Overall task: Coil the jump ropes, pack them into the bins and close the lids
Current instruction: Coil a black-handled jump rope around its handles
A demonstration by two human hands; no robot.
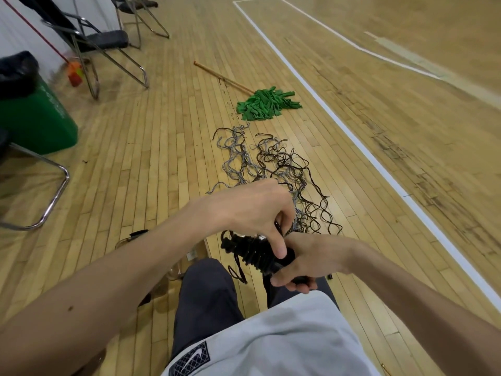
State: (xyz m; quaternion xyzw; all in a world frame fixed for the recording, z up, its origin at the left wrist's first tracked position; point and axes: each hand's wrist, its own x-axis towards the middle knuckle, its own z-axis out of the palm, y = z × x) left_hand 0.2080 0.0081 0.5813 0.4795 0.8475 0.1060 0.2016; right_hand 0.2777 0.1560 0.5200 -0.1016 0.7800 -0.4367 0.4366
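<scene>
A tangle of grey and dark brown jump ropes (273, 169) lies spread on the wooden floor ahead of my knees. A tight black coil of rope (250, 249) sits between my hands over my lap. My right hand (306, 261) grips the coil's lower end, fingers curled under it. My left hand (257, 210) is above the coil, its fingers curled down round rope strands that run out to the tangle. A loose dark rope end (238, 270) dangles below the coil.
A green mop (267, 103) with a wooden handle lies beyond the ropes. A green bin (35, 112) with a black bag stands at the left, with folding chairs (103, 42) behind it. A clear container (173, 261) is by my left knee.
</scene>
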